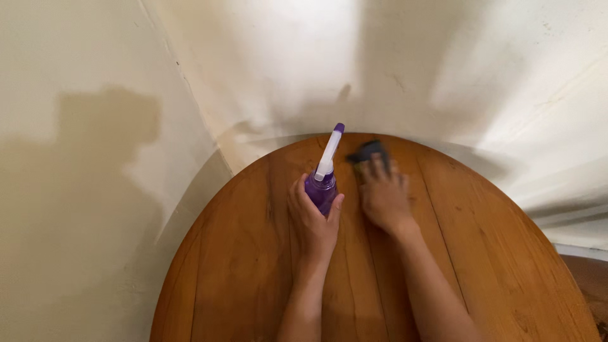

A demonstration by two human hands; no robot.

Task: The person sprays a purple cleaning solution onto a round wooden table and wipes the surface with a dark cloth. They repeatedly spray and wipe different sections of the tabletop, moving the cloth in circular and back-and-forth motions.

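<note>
I saw the left hand [313,218] wrapped around a purple bottle [322,190]. The fingers curled on one side and the thumb pressed on the other, so the hand was gripping the bottle tight. The bottle stood upright on the worktop [494,253], near the far edge. It had a white spray top [329,155] with a small purple tip, and the top pointed up and away toward the wall [266,57].

The right hand [383,196] lay flat, just beside the bottle but not touching it. Its fingers were spread and pressing down on a dark cloth [366,152]. Most of the cloth poked out past the fingertips, toward the far edge. The hand and cloth looked a bit blurry, so I could not tell the exact shape of the cloth. The hand was not clenched; it was pushing down on the cloth with an open palm.

The worktop was round and made of brown wood planks. It sat close to the pale wall, which met another wall in a corner on the left. Shadows fell on both walls. At the far right I saw a strip of white trim [579,250] and a bit of brown floor [592,278].
</note>
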